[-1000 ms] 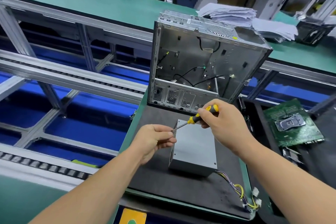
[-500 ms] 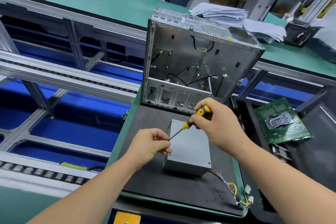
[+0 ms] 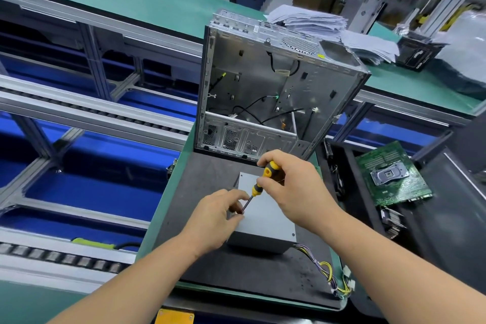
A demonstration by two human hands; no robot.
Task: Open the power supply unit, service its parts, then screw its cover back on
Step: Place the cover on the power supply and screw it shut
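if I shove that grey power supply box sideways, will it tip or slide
The power supply unit would probably slide, not tip: it sits low and flat on the dark mat. The mat may drag it. Its loose wire bundle would likely trail floppily.

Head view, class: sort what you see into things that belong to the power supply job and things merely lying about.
Belonging to the job:
power supply unit
screwdriver, handle held by right hand
left hand, fingers at the tip
cable bundle

Lying about:
empty computer case
green circuit board
stack of papers
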